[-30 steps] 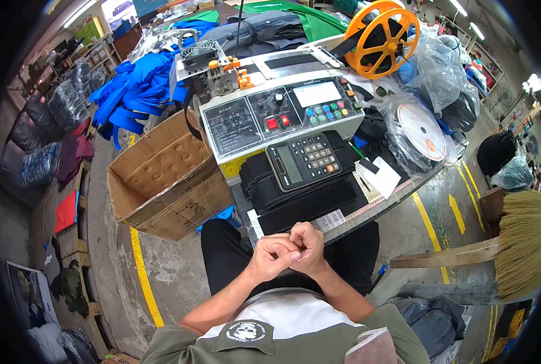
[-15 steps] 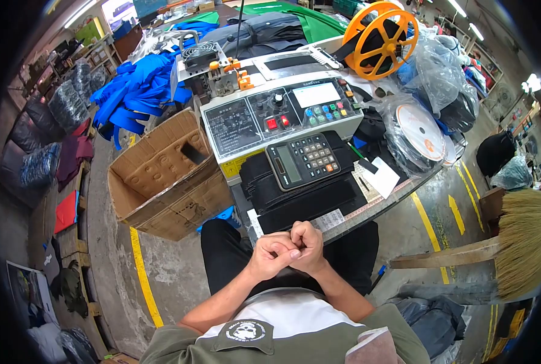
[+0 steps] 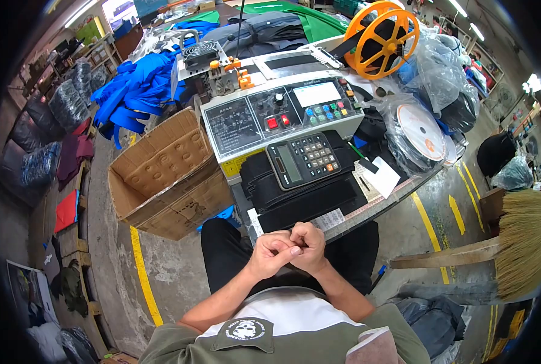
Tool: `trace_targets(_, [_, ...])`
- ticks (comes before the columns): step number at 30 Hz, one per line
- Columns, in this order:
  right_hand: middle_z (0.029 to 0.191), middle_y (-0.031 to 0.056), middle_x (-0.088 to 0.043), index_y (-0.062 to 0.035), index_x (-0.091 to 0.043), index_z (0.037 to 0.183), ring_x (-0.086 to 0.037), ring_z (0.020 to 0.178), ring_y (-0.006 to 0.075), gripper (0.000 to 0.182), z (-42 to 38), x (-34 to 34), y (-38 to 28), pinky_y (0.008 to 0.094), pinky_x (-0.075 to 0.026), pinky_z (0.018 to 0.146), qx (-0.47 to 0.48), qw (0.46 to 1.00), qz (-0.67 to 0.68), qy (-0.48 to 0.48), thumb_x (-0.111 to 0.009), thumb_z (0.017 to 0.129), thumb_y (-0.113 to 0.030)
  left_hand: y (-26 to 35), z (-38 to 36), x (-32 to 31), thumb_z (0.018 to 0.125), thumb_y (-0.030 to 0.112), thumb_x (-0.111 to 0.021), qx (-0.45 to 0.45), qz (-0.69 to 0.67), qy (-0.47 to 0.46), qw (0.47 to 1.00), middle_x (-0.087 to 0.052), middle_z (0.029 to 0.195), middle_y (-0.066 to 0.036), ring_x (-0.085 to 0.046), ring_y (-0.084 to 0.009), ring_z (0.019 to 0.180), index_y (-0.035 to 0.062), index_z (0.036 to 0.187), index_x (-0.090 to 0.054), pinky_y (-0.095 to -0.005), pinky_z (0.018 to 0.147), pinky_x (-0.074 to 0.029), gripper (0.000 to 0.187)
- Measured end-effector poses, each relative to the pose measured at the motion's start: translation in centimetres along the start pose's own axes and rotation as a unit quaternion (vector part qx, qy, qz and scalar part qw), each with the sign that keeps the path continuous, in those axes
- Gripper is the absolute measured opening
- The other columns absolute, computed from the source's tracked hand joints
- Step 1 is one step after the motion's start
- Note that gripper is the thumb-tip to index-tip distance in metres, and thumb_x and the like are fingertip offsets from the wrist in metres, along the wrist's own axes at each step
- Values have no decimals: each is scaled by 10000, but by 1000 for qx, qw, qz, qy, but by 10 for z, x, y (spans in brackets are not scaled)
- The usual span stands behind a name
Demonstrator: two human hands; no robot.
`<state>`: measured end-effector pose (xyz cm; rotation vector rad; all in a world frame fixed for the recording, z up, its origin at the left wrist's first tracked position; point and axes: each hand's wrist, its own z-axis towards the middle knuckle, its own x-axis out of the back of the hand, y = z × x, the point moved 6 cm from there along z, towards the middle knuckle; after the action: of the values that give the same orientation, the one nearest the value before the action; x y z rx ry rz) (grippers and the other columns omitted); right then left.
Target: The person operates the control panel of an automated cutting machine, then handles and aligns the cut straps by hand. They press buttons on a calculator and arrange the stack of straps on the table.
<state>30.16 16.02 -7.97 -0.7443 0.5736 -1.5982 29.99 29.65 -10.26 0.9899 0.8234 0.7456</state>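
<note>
Hands are resting clasped together in front of the person's chest, left hand (image 3: 269,256) and right hand (image 3: 310,246) touching, fingers curled shut around each other and gripping nothing else. Both are hovering just below the near edge of the table (image 3: 376,206), over the lap. Nearest things are lying on that table: a stack of black strap pieces (image 3: 310,197) just beyond the knuckles, with a black calculator (image 3: 304,159) sitting on top of it, tilted. Grey control machine (image 3: 282,112) is standing behind the calculator, red buttons facing the person. Open cardboard box (image 3: 161,173) is sitting on the floor to the left, beside the machine. Orange reel (image 3: 381,37) is standing at the far right of the table, and a broom (image 3: 516,242) is lying at the right edge.
</note>
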Motion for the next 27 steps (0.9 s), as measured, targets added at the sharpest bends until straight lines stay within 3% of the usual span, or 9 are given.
trace_targets(11, [702, 32, -522, -113, -544, 951, -468, 517, 148, 433, 1, -4, 3, 317, -388, 491, -41, 999, -9, -6, -955, 830, -178, 6, 3, -2, 993, 11, -797, -18, 3, 16, 1000, -798, 921, -107, -712, -209, 877, -19, 808, -766, -342, 808, -562, 190])
trace_targets(14, [699, 35, -528, -108, -544, 951, -479, 514, 150, 430, 1, -5, 2, 319, -390, 490, -31, 999, -12, -20, -949, 843, -202, 4, -4, -1, 999, 69, -776, -15, 9, 15, 1000, -806, 964, -127, -720, -180, 883, -34, 939, -821, -328, 820, -568, 128])
trace_targets(17, [681, 46, -512, -103, -538, 893, -499, 514, 184, 423, 5, -6, -2, 336, -397, 489, -50, 998, -12, -37, -942, 851, -217, 1, -10, 0, 998, 57, -765, 24, 9, 10, 1000, -814, 934, -110, -712, -143, 818, -36, 955, -828, -297, 776, -568, 121])
trace_targets(23, [651, 67, -455, -103, -468, 745, -490, 515, 255, 494, 3, -10, 1, 379, -379, 482, 13, 999, -16, -47, -946, 820, -202, 8, -8, -4, 1010, 49, -747, 17, 15, 7, 1000, -819, 918, -101, -704, -121, 803, -38, 958, -829, -277, 749, -557, 131])
trace_targets(27, [639, 65, -440, -99, -438, 722, -470, 507, 243, 524, 2, -9, 3, 375, -352, 478, 9, 999, -3, -47, -948, 805, -192, -1, -11, 0, 1015, 51, -746, 32, 17, -10, 999, -818, 918, -97, -701, -120, 807, -33, 957, -829, -277, 747, -553, 132])
